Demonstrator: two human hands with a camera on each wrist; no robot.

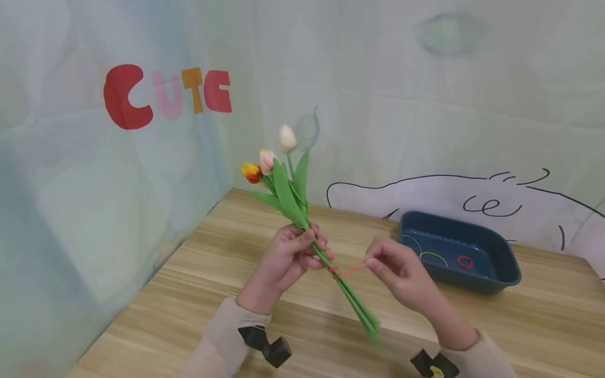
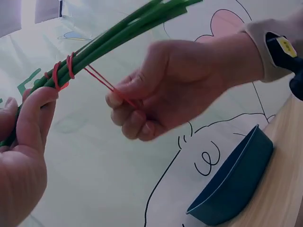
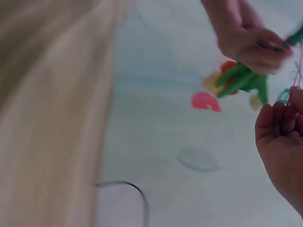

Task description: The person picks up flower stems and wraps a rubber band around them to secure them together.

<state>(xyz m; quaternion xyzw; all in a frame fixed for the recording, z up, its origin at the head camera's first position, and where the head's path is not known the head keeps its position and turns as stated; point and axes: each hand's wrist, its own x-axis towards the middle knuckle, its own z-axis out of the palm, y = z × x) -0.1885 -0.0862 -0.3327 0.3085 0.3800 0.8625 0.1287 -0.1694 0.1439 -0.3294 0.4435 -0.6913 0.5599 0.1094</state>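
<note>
My left hand (image 1: 293,254) grips a small bunch of tulips (image 1: 285,197) by the green stems, just below the leaves. White, pink and orange-yellow blooms point up and left; the stem ends slant down to the right. A red rubber band (image 2: 56,75) is looped round the stems close below the left fingers. My right hand (image 1: 402,270) pinches one end of that band between thumb and fingertips and holds it stretched out to the right of the stems. In the right wrist view the left hand (image 3: 255,49) and leaves (image 3: 244,80) are blurred.
A blue plastic tray (image 1: 460,278) stands on the wooden table (image 1: 222,247) behind my right hand. In it lie a pink-red band (image 1: 465,262) and a yellow band (image 1: 434,257). Printed cloth walls (image 1: 378,105) border the table at the left and back.
</note>
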